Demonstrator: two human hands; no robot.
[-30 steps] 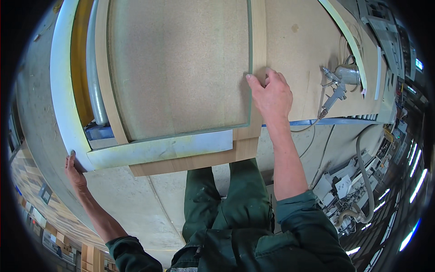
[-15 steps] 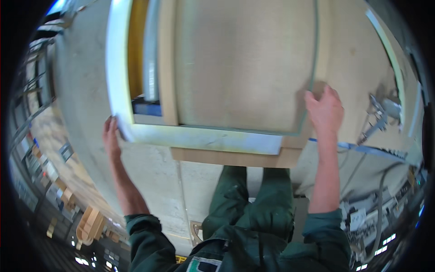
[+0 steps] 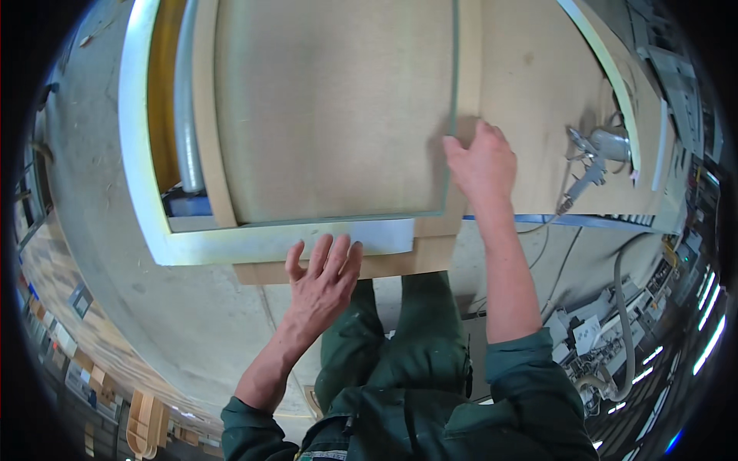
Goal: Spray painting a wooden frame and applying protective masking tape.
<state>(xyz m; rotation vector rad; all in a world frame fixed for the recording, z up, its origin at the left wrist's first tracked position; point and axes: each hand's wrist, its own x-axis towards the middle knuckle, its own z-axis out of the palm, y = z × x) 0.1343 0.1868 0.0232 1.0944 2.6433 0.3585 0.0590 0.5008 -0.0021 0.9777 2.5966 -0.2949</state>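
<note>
A clear pane with a greenish edge [image 3: 338, 115], apparently glass, lies flat over a brown board. White strips [image 3: 192, 247] run along its left and near sides, joined at a corner. My left hand [image 3: 327, 280] is open with bent, spread fingers at the near strip's front edge; its fingertips reach over the strip. By the pane's right edge is my right hand [image 3: 488, 165], palm down. Its thumb tip meets that edge while the curled fingers rest apart on a light wooden strip [image 3: 470, 69]. What lies under those fingers is hidden.
A metal spray gun [image 3: 596, 157] with a hose lies on the board at right, beside a pale curved strip [image 3: 615, 77]. A grey tube [image 3: 187, 107] lies inside the left strip. Below right are a grey hose [image 3: 626, 307] and cluttered equipment. Wooden pieces [image 3: 146, 422] stand lower left.
My left hand has moved right from the white frame's left corner to the middle of its near strip. My right hand stays at the pane's edge. The whole view has shifted.
</note>
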